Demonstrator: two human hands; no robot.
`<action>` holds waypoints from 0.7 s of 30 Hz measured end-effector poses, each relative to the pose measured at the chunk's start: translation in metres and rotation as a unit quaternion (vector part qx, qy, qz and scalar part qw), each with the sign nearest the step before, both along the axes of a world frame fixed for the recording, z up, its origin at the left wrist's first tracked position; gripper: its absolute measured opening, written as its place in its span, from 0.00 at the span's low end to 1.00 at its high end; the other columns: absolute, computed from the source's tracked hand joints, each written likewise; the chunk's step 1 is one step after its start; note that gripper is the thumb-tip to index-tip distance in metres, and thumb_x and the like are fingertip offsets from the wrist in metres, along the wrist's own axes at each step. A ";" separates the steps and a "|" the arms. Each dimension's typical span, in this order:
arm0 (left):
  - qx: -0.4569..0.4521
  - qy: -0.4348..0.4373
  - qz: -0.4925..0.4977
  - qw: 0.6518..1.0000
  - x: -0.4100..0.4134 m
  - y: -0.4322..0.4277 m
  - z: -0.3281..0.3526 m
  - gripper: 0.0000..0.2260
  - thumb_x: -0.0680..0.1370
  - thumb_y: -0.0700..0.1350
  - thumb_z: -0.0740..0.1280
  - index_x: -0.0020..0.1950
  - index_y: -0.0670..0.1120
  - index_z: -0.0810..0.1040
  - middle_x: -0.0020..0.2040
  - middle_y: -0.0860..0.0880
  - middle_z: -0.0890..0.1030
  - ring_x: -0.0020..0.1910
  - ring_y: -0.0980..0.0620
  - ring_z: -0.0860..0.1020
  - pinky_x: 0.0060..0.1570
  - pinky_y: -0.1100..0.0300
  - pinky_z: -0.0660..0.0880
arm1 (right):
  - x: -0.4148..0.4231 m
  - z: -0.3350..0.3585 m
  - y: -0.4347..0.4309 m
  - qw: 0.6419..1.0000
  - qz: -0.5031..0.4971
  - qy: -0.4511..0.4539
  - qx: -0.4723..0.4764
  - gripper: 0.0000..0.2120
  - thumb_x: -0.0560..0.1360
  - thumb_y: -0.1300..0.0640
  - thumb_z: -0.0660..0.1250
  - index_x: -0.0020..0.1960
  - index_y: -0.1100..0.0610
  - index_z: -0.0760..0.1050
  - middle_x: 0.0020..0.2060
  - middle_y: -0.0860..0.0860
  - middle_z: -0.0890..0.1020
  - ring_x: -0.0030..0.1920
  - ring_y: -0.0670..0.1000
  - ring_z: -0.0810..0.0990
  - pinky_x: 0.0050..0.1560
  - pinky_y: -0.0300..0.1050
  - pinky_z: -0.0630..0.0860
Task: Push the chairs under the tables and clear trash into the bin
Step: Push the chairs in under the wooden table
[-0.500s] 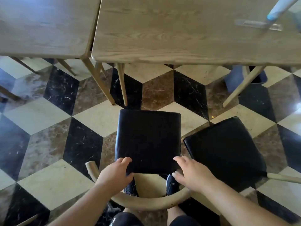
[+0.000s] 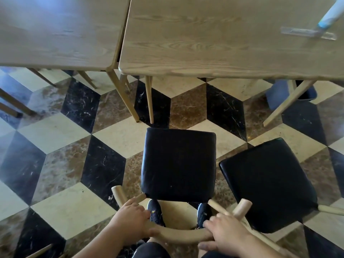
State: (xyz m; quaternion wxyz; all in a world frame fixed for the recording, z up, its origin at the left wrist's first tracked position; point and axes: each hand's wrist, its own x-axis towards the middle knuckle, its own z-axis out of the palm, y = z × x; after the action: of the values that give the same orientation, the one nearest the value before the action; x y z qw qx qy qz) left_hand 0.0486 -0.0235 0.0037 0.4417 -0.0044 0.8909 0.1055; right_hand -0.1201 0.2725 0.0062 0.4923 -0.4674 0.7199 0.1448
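A chair with a black padded seat [image 2: 177, 162] and a curved wooden backrest [image 2: 183, 234] stands right below me, out from the wooden table [image 2: 214, 45]. My left hand [image 2: 129, 218] grips the backrest's left side. My right hand [image 2: 226, 233] grips its right side. A second black-seated chair [image 2: 268, 183] stands just to the right, turned at an angle, its backrest end touching near my right hand. On the table's far right lies a clear plastic piece [image 2: 307, 33] with a pale blue-tipped stick [image 2: 331, 13].
A second wooden table [image 2: 55, 30] adjoins on the left. Table legs [image 2: 149, 101] slant down ahead of the seat. A blue bin [image 2: 279, 94] sits under the right table. More chair legs [image 2: 11, 103] show at far left. The floor is cube-patterned marble.
Both hands have slid back from the rear edge of the seat onto the curved backrest and closed around it. The chair stays where it was.
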 end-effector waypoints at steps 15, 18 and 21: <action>-0.042 0.070 -0.103 0.991 -0.013 -0.030 -0.008 0.15 0.82 0.54 0.64 0.67 0.52 0.77 0.69 0.47 0.79 0.74 0.43 0.70 0.71 0.45 0.63 | 0.011 0.008 -0.016 0.986 -0.066 0.152 -0.004 0.19 0.78 0.62 0.60 0.67 0.51 0.73 0.62 0.51 0.79 0.69 0.58 0.72 0.82 0.62 0.48; -0.046 0.089 -0.089 0.991 -0.025 -0.037 -0.011 0.16 0.81 0.55 0.65 0.67 0.54 0.77 0.71 0.49 0.78 0.73 0.44 0.71 0.73 0.45 0.62 | -0.004 0.008 -0.023 0.984 -0.074 0.161 -0.017 0.18 0.79 0.62 0.59 0.66 0.51 0.73 0.62 0.51 0.79 0.69 0.58 0.73 0.82 0.62 0.49; -0.052 0.102 -0.085 0.990 -0.040 -0.041 -0.009 0.16 0.82 0.56 0.66 0.68 0.54 0.76 0.68 0.51 0.78 0.69 0.46 0.73 0.70 0.47 0.64 | -0.021 0.008 -0.027 0.983 -0.080 0.162 -0.036 0.15 0.80 0.59 0.61 0.65 0.49 0.74 0.61 0.50 0.80 0.69 0.56 0.73 0.82 0.60 0.50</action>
State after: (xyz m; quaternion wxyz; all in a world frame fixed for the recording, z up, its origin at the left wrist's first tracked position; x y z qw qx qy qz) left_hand 0.0083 -0.0647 -0.0053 0.3549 0.0590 0.9328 0.0207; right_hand -0.1407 0.2451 0.0141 0.3620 -0.3961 0.8299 0.1529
